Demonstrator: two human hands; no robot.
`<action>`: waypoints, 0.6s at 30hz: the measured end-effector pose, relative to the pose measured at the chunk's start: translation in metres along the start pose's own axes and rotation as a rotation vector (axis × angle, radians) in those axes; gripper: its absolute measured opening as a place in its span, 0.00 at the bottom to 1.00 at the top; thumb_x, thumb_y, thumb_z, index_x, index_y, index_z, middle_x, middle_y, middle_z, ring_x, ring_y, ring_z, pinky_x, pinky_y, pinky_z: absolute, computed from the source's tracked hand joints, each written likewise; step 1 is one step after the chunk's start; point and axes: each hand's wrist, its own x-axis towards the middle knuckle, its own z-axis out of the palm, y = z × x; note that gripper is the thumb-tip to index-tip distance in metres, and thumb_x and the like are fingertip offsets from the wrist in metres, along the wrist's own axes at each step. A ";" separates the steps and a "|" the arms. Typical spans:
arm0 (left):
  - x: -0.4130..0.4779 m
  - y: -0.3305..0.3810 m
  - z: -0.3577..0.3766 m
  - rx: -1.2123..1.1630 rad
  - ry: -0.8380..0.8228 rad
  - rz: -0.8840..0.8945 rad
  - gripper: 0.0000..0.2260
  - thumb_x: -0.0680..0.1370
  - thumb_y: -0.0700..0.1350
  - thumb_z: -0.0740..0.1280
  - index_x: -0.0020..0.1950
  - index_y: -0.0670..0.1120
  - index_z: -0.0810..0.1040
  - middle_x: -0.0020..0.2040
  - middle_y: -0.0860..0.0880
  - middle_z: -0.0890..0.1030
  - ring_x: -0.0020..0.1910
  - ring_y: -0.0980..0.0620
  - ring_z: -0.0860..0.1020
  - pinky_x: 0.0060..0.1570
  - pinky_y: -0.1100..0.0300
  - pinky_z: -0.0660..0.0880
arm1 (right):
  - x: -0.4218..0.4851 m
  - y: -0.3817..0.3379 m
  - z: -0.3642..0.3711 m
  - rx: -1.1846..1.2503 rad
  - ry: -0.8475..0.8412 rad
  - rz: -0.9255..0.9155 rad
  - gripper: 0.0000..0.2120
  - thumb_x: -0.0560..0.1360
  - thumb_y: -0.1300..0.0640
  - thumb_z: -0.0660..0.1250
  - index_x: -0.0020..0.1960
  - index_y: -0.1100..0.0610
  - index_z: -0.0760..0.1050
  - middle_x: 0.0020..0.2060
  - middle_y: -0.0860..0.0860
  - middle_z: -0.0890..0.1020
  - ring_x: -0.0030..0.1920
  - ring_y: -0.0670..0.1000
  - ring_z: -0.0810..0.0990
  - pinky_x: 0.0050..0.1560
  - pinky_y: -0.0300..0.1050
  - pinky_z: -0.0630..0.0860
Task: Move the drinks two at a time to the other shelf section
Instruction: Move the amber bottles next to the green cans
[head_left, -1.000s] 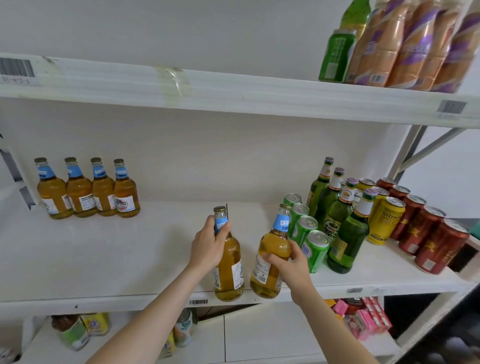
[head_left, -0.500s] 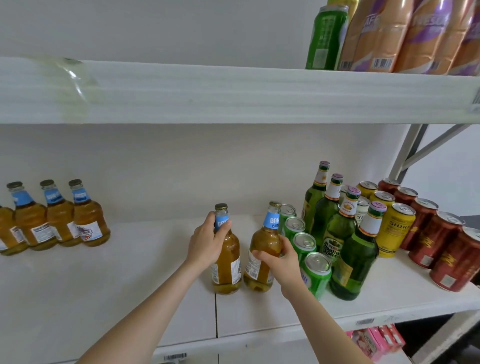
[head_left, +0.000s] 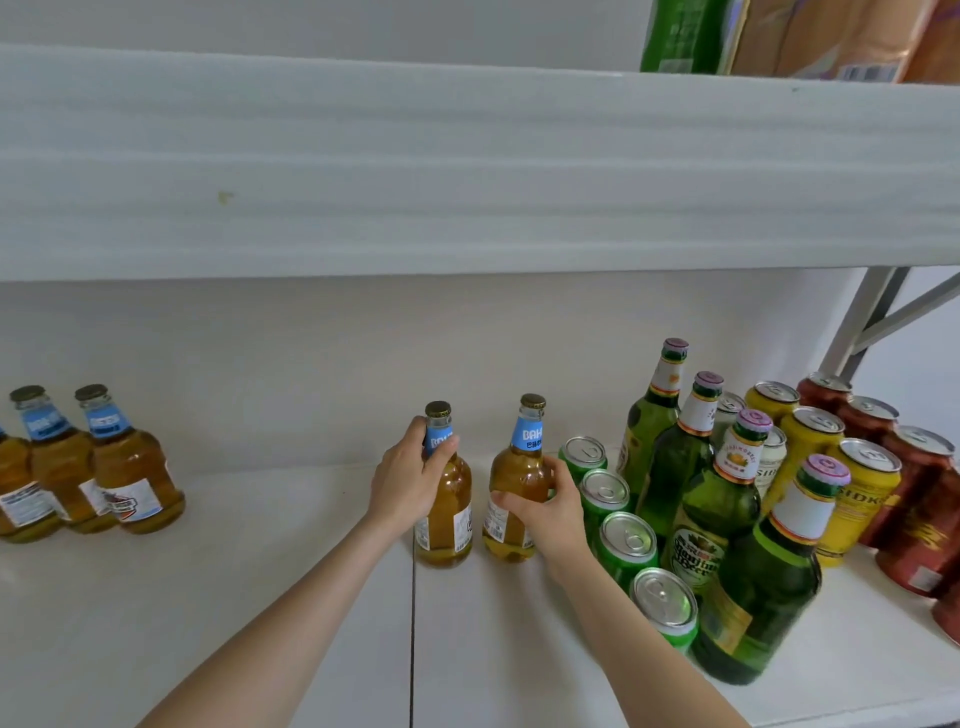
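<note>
Left hand (head_left: 408, 480) grip round left bottle (head_left: 449, 525); right hand (head_left: 548, 509) grip round right bottle (head_left: 519, 473), labels part-hidden

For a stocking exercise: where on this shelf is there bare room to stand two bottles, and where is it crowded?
Free: white shelf board between the amber glass bottles at left and the amber bottle the left hand grips. Crowded: right of the other amber bottle in the right hand, with green cans, green glass bottles, yellow cans and red cans.

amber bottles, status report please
Left hand grips left bottle neck; right hand grips right bottle body. Both upright beside shelf seam. Green cans close to right hand.
</note>
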 end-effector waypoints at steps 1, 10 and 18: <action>0.002 -0.001 0.002 -0.010 0.003 -0.007 0.12 0.81 0.56 0.60 0.57 0.49 0.70 0.47 0.53 0.79 0.43 0.57 0.76 0.37 0.66 0.69 | 0.004 0.002 0.002 -0.006 0.003 0.001 0.36 0.61 0.60 0.82 0.62 0.44 0.66 0.54 0.43 0.77 0.56 0.49 0.77 0.55 0.45 0.75; 0.024 -0.011 0.013 -0.078 0.002 -0.014 0.14 0.81 0.53 0.62 0.62 0.47 0.71 0.52 0.53 0.78 0.50 0.53 0.77 0.50 0.58 0.72 | 0.030 0.012 0.018 -0.003 -0.001 -0.037 0.39 0.62 0.64 0.80 0.67 0.49 0.67 0.59 0.47 0.76 0.59 0.50 0.76 0.59 0.47 0.73; 0.031 -0.015 0.015 -0.119 -0.044 0.003 0.12 0.81 0.52 0.63 0.61 0.48 0.71 0.52 0.53 0.78 0.51 0.54 0.78 0.49 0.63 0.72 | 0.036 0.015 0.018 0.018 -0.072 -0.079 0.38 0.64 0.64 0.79 0.68 0.48 0.66 0.60 0.45 0.75 0.61 0.49 0.74 0.56 0.42 0.72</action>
